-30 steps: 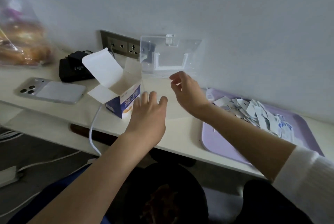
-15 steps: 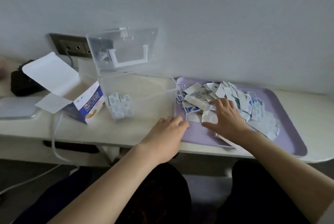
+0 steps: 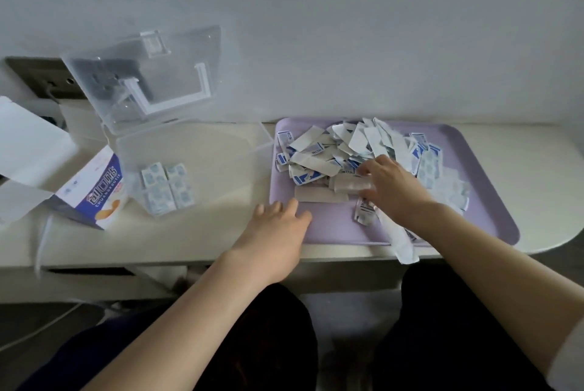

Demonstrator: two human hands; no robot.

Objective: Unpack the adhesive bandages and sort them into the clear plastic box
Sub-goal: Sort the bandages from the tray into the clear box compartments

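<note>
Our left hand (image 3: 278, 226) rests flat, fingers relaxed, at the edge of the one tray (image 3: 331, 229). Our right hand (image 3: 392, 188) pinches one of two tan bandages (image 3: 347, 183).

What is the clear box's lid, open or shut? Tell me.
Open. The lid stands raised at the back of the clear plastic box, whose top is uncovered.
</note>
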